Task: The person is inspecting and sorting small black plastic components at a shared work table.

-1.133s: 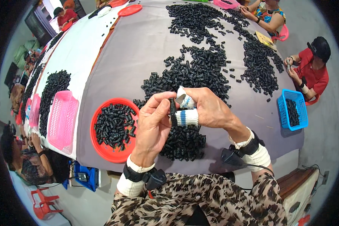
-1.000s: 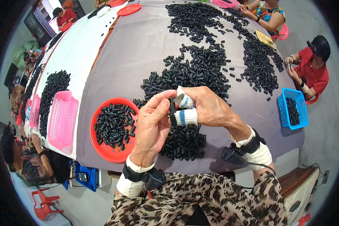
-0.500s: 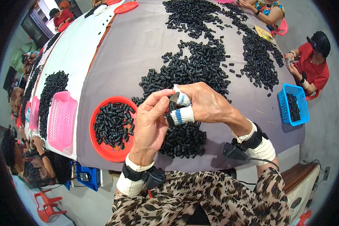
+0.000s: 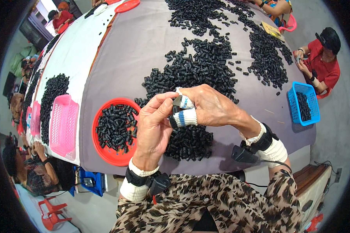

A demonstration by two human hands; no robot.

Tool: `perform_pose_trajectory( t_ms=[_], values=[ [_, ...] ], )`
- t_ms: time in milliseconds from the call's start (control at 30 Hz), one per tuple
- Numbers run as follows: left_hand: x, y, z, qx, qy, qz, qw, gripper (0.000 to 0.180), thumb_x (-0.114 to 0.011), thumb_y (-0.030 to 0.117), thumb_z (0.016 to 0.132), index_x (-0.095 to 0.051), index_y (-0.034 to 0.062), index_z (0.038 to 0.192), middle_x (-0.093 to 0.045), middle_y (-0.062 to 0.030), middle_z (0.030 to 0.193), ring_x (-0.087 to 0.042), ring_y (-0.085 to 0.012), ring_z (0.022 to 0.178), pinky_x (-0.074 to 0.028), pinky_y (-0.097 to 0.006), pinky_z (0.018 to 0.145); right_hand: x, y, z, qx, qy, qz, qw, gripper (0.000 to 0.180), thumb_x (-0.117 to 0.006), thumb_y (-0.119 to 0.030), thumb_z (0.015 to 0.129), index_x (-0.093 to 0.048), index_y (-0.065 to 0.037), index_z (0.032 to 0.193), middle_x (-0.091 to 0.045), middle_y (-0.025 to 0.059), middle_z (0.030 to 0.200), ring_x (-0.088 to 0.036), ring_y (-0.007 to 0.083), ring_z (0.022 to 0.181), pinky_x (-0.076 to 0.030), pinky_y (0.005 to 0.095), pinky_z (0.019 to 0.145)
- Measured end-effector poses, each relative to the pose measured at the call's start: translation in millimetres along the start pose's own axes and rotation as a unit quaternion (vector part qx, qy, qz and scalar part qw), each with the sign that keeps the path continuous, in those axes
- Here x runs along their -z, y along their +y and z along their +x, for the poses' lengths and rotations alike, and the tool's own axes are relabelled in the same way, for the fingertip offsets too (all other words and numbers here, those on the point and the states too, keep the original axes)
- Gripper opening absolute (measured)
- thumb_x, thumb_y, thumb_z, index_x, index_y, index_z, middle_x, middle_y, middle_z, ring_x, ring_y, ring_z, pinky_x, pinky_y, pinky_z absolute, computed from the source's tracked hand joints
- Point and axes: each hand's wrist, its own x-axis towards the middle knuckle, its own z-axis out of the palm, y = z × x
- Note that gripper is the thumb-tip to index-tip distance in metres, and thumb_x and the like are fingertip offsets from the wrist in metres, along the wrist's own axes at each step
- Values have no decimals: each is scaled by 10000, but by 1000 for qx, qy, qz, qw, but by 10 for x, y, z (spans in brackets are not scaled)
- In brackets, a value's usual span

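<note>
My left hand (image 4: 154,126) is closed, its thumb and forefinger pinching a small black cylindrical piece (image 4: 175,110) that is mostly hidden by the fingers. Against it, my right hand (image 4: 214,105) is closed round a small grey blade (image 4: 177,101) whose flat pointed tip shows by the left fingertips. White cloth sleeves (image 4: 184,117) with a blue stripe cover fingers of the right hand. Both hands are held above a near pile of black pieces (image 4: 190,143). Left of them sits a red round tray (image 4: 116,160) with many similar pieces in it.
A large heap of black pieces (image 4: 194,70) spreads beyond my hands over the grey tablecloth (image 4: 124,58). Pink baskets (image 4: 64,134) stand at the left, a blue basket (image 4: 314,112) at the right. A person in red (image 4: 322,66) works at the right edge; other people sit around.
The view has shifted very slightly. Both hands keep almost the same pose, with the blade tip tilted a little differently against the black piece.
</note>
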Motion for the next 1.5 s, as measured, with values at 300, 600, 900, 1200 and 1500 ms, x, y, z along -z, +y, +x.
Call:
perform_pose_trajectory(
  t_ms=[300, 600, 900, 1200, 1500],
  values=[
    [-17, -32, -4, 9, 0, -24, 1000, 181, -537, 99, 877, -569, -5, 1023, -615, -77, 931, -596, -138, 837, -496, -273, 754, -69, 64, -45, 36, 40, 36, 998, 307, -708, -232, 714, -555, -5, 851, -561, 81, 659, -513, 149, 582, -435, 305, 570],
    [-16, -62, 0, 12, -17, -64, 998, 188, -517, 112, 890, -562, -2, 1033, -605, -74, 913, -585, -126, 819, -499, -272, 750, 33, -28, -41, 24, 44, 32, 998, 414, -683, -377, 666, -565, 10, 752, -577, 143, 640, -578, 280, 594, -440, 362, 572],
    [-19, -84, 15, 8, -13, -44, 999, 193, -521, 110, 887, -560, -9, 1034, -611, -76, 909, -598, -130, 804, -506, -271, 745, 19, 23, -50, 6, 28, 21, 999, 381, -741, -294, 663, -544, 1, 803, -571, 94, 659, -543, 193, 579, -431, 326, 552],
    [46, -83, 15, -5, -28, -27, 999, 216, -498, 103, 891, -525, -32, 1057, -594, -123, 998, -592, -191, 915, -490, -323, 823, 21, -12, -48, 14, 42, 28, 999, 448, -668, -407, 686, -535, 20, 698, -571, 168, 627, -570, 321, 585, -431, 383, 559],
    [-75, -52, -25, -34, 23, 61, 997, 170, -549, 91, 872, -580, -17, 1000, -615, -59, 897, -584, -98, 800, -473, -236, 728, -11, 20, -51, 31, 37, 27, 998, 425, -666, -370, 717, -541, 36, 700, -574, 194, 633, -581, 350, 593, -436, 398, 555]
  ],
)
